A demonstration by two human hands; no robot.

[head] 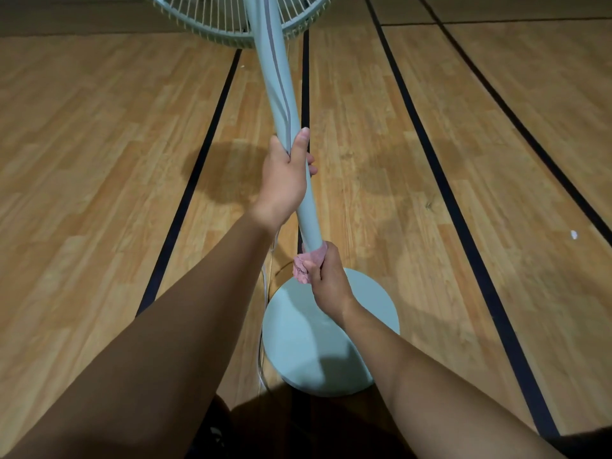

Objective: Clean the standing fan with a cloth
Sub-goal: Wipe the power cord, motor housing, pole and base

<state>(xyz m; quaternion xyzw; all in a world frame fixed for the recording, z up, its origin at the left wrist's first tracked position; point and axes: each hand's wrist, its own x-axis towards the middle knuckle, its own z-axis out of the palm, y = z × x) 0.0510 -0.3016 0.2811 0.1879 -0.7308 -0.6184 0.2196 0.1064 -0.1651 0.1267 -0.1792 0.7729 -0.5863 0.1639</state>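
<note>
Wood-pattern floor (82, 160) covers the whole view, in light brown planks crossed by black lines (185, 200) that run away from the camera.

At left, one black line passes behind the left forearm. The left hand (284, 180) grips the pole (281, 94) of the fan at mid-height. Its fingers are wrapped round the far side, with the tips showing at the pole's right edge, and the thumb lies straight up the near face. A grey strip runs down the pole and ends under this hand.

Below the left wrist, a thin white cord (265, 293) hangs down past the left edge of the base (298, 342) to the floor.

The pale blue-green pole leans up and to the left. The wire guard (228, 24) of the fan head is cut off by the top edge.

Low on the pole, just above the round base, a pink cloth (306, 265) is bunched round the pole. The right hand (328, 279) holds it, with the fingers curled tight over the fabric and pressing it to the pole. The hand and cloth hide the joint of pole and base.

The base sits flat on the floor, and the right forearm crosses its right side. Soft shadows lie on the floor behind the pole.

To the right, two more black lines run on the floor, and a small white scrap (574, 234) lies between them. Dark clothing (298, 432) fills the bottom centre.
</note>
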